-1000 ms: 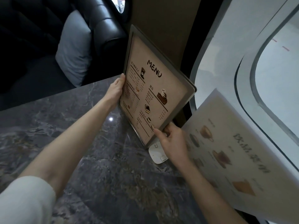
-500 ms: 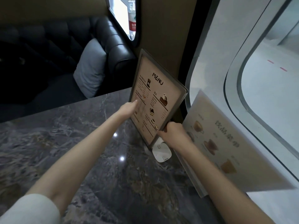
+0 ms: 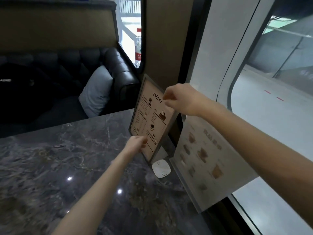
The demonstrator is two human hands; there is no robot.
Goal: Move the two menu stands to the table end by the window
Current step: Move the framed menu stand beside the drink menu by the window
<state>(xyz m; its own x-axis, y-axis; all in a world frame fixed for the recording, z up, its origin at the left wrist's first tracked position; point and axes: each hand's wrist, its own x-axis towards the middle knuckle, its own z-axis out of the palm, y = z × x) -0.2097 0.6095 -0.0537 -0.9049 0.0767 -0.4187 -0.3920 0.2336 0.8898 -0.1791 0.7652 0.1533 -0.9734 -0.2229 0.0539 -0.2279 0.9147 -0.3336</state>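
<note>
A framed stand headed "MENU" (image 3: 152, 119) is upright at the far end of the dark marble table (image 3: 67, 158), against the wall by the window (image 3: 271, 119). My left hand (image 3: 137, 144) grips its lower left edge. My right hand (image 3: 181, 99) pinches its top edge with thumb and fingertips. A second stand, a pale drinks menu (image 3: 203, 158), leans along the table's right edge beside the window, just right of the first. No hand touches it.
A small white square pad (image 3: 161, 168) lies on the table at the foot of the MENU stand. Beyond the table are a black sofa (image 3: 122, 73) with a grey cushion (image 3: 96, 92) and a water bottle (image 3: 138, 46) on the sill.
My right hand has gone from the MENU stand's lower right corner up to its top edge. My left hand has slid down its left edge to the bottom. The view has tilted upward.
</note>
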